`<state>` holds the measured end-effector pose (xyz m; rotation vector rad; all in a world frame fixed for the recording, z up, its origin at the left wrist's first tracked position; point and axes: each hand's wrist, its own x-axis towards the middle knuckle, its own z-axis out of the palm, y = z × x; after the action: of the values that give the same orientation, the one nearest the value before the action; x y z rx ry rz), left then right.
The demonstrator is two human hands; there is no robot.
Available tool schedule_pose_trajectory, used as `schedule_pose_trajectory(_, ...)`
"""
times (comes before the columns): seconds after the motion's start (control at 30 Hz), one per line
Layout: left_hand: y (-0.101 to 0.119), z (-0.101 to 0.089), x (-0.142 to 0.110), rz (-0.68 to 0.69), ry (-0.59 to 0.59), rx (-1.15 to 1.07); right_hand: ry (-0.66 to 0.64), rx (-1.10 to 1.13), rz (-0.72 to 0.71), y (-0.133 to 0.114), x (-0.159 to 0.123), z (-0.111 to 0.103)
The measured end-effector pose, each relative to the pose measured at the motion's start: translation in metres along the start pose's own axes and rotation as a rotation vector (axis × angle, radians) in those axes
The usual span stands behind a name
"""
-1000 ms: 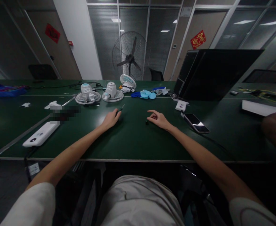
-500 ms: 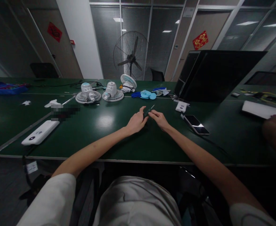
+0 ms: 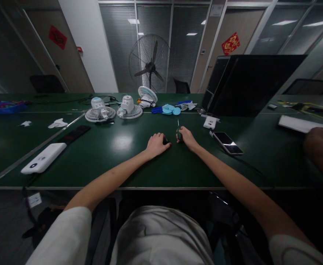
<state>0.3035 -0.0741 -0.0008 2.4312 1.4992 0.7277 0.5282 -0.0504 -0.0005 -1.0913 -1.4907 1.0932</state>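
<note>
My right hand [image 3: 187,138] is closed round the dark green handle of a screwdriver [image 3: 179,135], whose thin metal shaft points away from me, above the green table. A little to the left, my left hand [image 3: 156,145] rests low at the table with its fingers curled. Between its thumb and forefinger a small dark object [image 3: 165,140] shows in part; its kind I cannot make out. A gap of bare table separates the two hands.
Beyond my hands stand white fan heads [image 3: 100,112], light-blue fan blades [image 3: 170,109] and a black monitor [image 3: 252,86]. A phone [image 3: 228,142] and a white device [image 3: 210,122] lie right. At left is a white power bank-like case [image 3: 43,158]. Another person's arm [image 3: 321,147] rests far right.
My hands have moved apart. The screwdriver, earlier between both hands, is now in my right hand alone, its shaft turned more straight ahead. My left hand has dropped lower.
</note>
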Motion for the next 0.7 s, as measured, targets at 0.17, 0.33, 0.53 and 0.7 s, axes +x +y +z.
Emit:
schedule_pose_trajectory(0.17, -0.037, -0.023, -0.010, 0.233, -0.115, -0.089, -0.123, -0.484, -0.214, -0.009, -0.022, -0.004)
schedule_pose_trajectory(0.33, -0.065, -0.041, -0.022, 0.229, -0.146, -0.205, -0.276, -0.765, -0.342, -0.018, -0.034, 0.002)
schedule_pose_trajectory(0.53, -0.068, -0.043, -0.022, 0.215, -0.168, -0.295, -0.358, -0.777, -0.453, -0.021, -0.038, 0.008)
schedule_pose_trajectory(0.7, -0.064, -0.043, -0.022, 0.143, -0.189, -0.370, -0.392, -0.814, -0.507, -0.020, -0.040, 0.008)
